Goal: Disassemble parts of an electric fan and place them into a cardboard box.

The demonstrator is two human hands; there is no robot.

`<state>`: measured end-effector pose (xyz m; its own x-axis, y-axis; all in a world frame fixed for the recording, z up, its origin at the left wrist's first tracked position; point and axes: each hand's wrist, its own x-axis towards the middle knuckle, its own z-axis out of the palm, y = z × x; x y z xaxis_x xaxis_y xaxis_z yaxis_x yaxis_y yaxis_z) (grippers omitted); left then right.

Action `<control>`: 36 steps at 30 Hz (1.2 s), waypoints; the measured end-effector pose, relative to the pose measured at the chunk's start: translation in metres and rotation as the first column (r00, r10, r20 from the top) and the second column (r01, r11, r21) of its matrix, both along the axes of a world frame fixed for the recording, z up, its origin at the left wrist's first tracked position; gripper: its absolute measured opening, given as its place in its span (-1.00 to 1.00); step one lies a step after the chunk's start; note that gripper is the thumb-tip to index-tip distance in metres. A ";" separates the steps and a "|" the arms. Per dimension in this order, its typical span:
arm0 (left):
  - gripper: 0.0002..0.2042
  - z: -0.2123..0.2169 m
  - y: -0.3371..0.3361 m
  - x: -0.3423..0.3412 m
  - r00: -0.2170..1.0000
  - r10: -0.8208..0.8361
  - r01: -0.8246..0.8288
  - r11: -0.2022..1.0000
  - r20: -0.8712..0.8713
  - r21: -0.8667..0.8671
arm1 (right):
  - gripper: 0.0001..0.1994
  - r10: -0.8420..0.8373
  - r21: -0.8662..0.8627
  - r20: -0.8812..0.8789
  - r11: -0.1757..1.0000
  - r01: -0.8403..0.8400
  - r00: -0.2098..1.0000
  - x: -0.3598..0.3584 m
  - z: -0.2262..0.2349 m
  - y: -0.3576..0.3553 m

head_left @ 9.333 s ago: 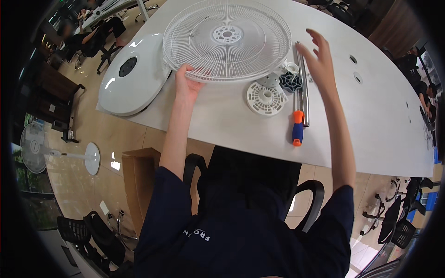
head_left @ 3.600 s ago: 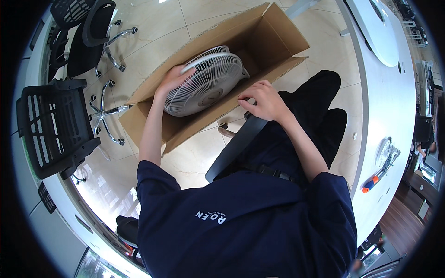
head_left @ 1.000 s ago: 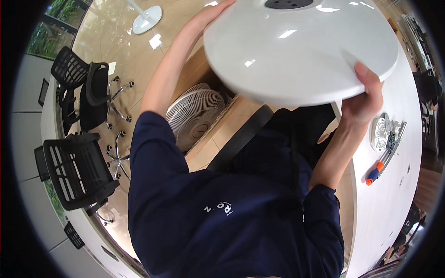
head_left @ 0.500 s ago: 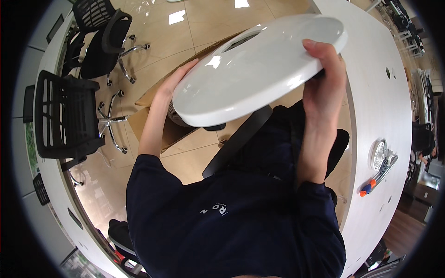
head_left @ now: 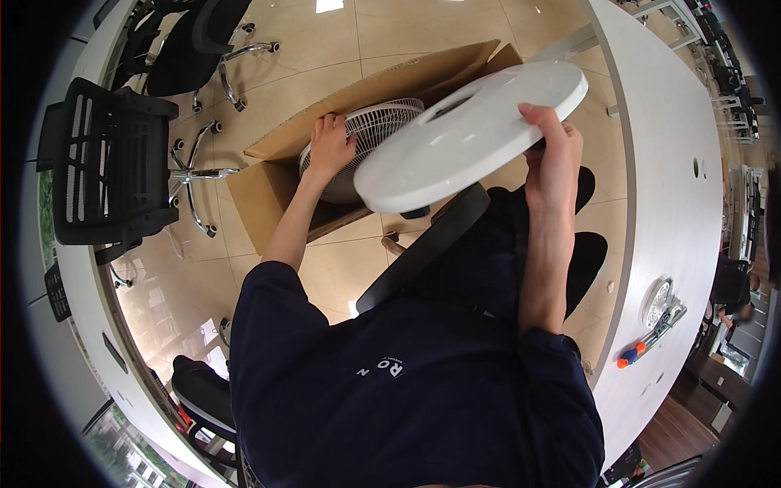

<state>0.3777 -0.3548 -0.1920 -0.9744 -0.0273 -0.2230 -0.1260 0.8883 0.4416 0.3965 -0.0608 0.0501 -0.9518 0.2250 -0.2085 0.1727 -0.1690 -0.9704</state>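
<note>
My right hand (head_left: 555, 159) grips the right edge of a glossy white round fan base (head_left: 480, 142), thumb on top and the other fingers partly hidden beneath. The base is tilted, with an oval slot in its far side. My left hand (head_left: 332, 150) is at the wire fan grille (head_left: 378, 126), fingers curled over its rim, apart from the base. That white grille lies inside an open cardboard box (head_left: 259, 199) on the floor; the base hides part of both.
Black wheeled chairs (head_left: 114, 167) stand to the left. Along the right runs a white table (head_left: 663, 203) bearing a clear round dish (head_left: 657, 302) and orange-and-blue-tipped tools (head_left: 643, 350). A black armrest (head_left: 427, 248) lies between me and the box.
My left hand has let go of the base's left edge and moved onto the grille in the box. The base, still in my right hand, is lower in view, and more of the box shows.
</note>
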 end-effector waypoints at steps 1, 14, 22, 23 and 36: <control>-0.33 -0.010 0.000 0.004 0.999 -0.034 0.031 0.997 -0.040 -0.068 | -0.71 0.024 0.047 0.024 0.999 -0.025 0.999 0.000 -0.005 0.004; 0.00 -0.051 0.018 0.013 0.984 -0.055 -0.012 0.928 -0.168 -0.372 | -0.62 -0.113 0.091 0.115 0.991 0.103 0.987 0.010 -0.036 0.034; -0.18 -0.029 0.001 0.015 0.982 0.047 -0.075 0.986 -0.182 -0.152 | -0.71 -0.174 0.070 0.036 0.983 0.171 0.984 0.016 -0.031 0.046; -0.21 -0.024 0.001 0.014 0.980 0.004 -0.038 0.985 -0.198 -0.169 | -0.63 -0.161 0.089 0.038 0.984 0.157 0.986 0.017 -0.030 0.049; -0.27 -0.021 -0.030 -0.017 0.982 -0.115 0.099 0.989 0.148 0.110 | -0.55 -0.251 0.067 -0.008 0.966 0.251 0.968 0.022 -0.016 0.058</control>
